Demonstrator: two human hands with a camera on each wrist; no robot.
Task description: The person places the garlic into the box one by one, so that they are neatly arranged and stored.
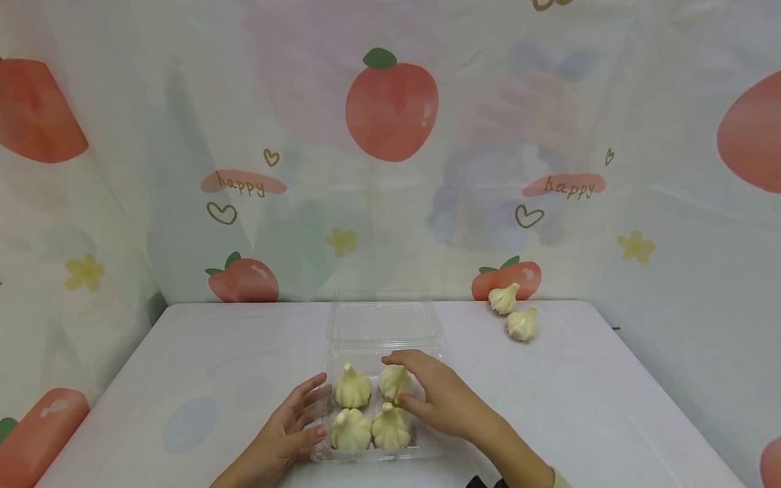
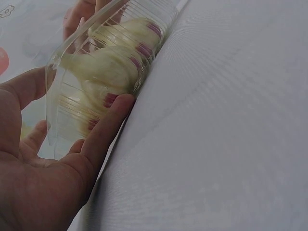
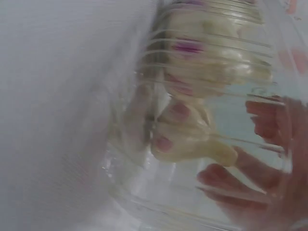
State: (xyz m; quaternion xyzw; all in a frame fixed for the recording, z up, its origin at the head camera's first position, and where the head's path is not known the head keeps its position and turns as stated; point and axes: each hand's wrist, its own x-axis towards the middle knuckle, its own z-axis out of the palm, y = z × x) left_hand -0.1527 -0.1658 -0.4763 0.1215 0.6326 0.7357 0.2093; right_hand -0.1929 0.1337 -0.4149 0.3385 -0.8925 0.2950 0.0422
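Note:
Several pale garlic bulbs (image 1: pixel 352 388) sit in two rows inside a clear plastic clamshell box (image 1: pixel 366 453), whose lid (image 1: pixel 384 322) lies folded back behind it. Along the box's left wall is my left hand (image 1: pixel 287 427), its thumb and fingers spread apart and touching the side. In the left wrist view, a finger (image 2: pixel 113 122) reaches along the wall near the table. Over the back-right garlic bulb (image 1: pixel 393 381) my right hand (image 1: pixel 445 393) reaches in, with fingers and thumb apart around its top. The right wrist view shows that bulb's stem (image 3: pixel 222 152) between them through the wall.
Two loose garlic bulbs (image 1: pixel 521 324) lie at the back right of the white table (image 1: pixel 579 400). A printed cloth (image 1: pixel 390 224) with fruit and hearts hangs behind and at both sides. Part of a black object (image 1: pixel 478 482) shows at the front edge.

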